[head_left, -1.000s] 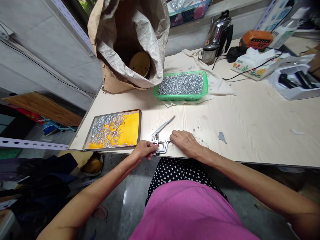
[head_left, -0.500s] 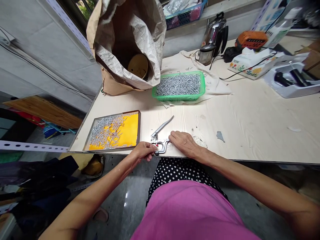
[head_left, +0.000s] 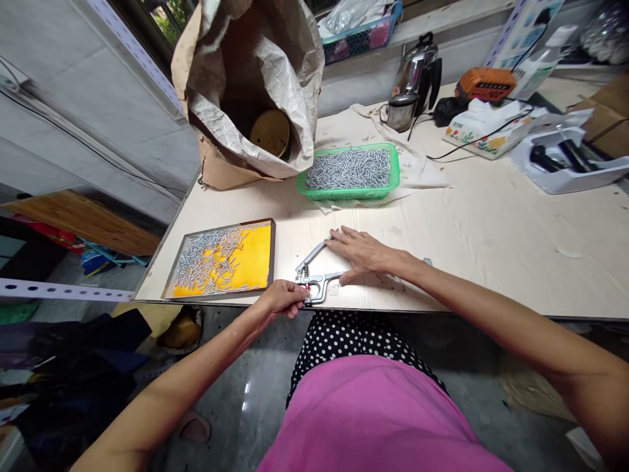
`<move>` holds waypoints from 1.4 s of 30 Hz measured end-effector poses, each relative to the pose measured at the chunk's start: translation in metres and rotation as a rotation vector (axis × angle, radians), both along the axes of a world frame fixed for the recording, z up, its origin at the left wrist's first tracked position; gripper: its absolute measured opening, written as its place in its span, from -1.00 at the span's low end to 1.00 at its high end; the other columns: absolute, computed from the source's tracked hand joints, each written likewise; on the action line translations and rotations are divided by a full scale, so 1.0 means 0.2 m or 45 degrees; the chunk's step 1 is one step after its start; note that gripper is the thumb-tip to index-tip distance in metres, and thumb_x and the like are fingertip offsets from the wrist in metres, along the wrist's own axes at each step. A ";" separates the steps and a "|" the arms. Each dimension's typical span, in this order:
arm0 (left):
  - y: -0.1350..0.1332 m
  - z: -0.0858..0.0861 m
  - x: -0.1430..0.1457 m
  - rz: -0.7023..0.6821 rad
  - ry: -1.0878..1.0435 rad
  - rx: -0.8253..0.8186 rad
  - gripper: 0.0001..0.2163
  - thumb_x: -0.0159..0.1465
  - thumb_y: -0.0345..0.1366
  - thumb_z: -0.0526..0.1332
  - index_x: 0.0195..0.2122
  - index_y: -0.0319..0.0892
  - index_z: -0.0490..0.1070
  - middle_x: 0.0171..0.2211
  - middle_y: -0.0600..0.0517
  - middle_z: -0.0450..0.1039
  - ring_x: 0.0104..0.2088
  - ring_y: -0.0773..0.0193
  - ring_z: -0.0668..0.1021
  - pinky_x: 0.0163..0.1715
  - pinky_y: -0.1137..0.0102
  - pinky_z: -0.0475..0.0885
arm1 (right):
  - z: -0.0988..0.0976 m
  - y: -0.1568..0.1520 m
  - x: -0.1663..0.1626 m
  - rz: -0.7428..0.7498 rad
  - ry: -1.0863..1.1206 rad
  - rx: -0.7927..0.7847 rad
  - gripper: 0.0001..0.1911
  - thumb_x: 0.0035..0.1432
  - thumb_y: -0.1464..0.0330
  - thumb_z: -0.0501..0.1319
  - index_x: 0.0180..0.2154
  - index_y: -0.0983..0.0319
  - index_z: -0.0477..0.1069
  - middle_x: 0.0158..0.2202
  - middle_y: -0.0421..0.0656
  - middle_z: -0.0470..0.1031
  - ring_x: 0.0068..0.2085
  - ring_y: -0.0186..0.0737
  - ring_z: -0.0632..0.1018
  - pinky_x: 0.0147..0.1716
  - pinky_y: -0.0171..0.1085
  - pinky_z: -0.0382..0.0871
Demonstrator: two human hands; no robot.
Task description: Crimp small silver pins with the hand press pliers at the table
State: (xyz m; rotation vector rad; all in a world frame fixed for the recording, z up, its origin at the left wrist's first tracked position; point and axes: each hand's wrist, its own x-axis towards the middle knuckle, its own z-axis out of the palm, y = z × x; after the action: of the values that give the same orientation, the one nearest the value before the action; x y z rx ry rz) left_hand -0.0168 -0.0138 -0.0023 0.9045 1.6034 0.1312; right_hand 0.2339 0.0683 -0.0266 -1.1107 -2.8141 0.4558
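Silver hand pliers (head_left: 314, 276) with a spring and a red spot lie at the near edge of the pale wooden table (head_left: 491, 229). My left hand (head_left: 284, 298) is closed in a pinch at the jaw end of the pliers; what it pinches is too small to make out. My right hand (head_left: 360, 252) lies with its fingers stretched out over the two handles, fingertips on the upper handle, thumb by the lower one. A yellow tray (head_left: 223, 259) with several small silver metal pieces lies to the left. A green basket (head_left: 350, 172) full of such pieces stands farther back.
A big paper sack (head_left: 246, 85) with a yellow cup inside stands at the back left. A steel kettle (head_left: 411, 84), an orange tool (head_left: 484, 83), a tissue box, a black cable and a white tray (head_left: 572, 164) of tools lie at the back right.
My right hand has moved from beside the pliers' jaw up onto the handles and its fingers have spread out. My left hand stays pinched at the jaw. The view shifted slightly.
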 end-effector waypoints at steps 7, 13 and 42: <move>-0.01 0.00 0.01 0.000 -0.002 0.004 -0.60 -0.03 -0.01 0.44 -0.56 -0.24 0.36 -0.72 0.16 0.35 -0.75 0.48 0.36 -0.71 0.55 0.22 | 0.06 0.09 -0.02 0.105 -0.104 -0.002 0.02 -0.19 -0.04 0.43 0.22 0.29 0.20 0.13 0.14 0.29 0.11 0.22 0.32 0.02 0.06 0.25; 0.00 0.01 0.01 -0.031 0.024 -0.012 -0.61 0.03 -0.02 0.40 -0.58 -0.22 0.33 -0.75 0.16 0.31 -0.75 0.45 0.35 -0.67 0.52 0.23 | 0.11 0.04 -0.02 0.107 -0.171 0.047 -0.31 -0.10 -0.04 0.39 -0.04 0.28 0.43 -0.05 0.09 0.37 -0.09 0.07 0.38 -0.19 -0.10 0.30; 0.23 -0.04 0.33 -1.252 0.689 1.322 -0.70 0.38 -0.08 0.11 -0.14 -0.22 0.46 -0.21 -0.08 0.43 -0.14 0.10 0.38 -0.17 0.26 0.35 | 0.13 -0.16 0.04 -0.112 -0.031 -0.023 -0.93 0.24 0.44 0.20 -0.25 0.30 0.46 -0.23 -0.03 0.45 -0.17 -0.13 0.43 -0.25 -0.24 0.31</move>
State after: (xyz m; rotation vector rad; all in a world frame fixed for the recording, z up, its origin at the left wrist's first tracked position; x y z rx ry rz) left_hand 0.0486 0.0323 -0.0098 2.6135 1.3165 0.0066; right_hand 0.2418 0.0359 -0.0011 -1.2456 -2.7731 0.4635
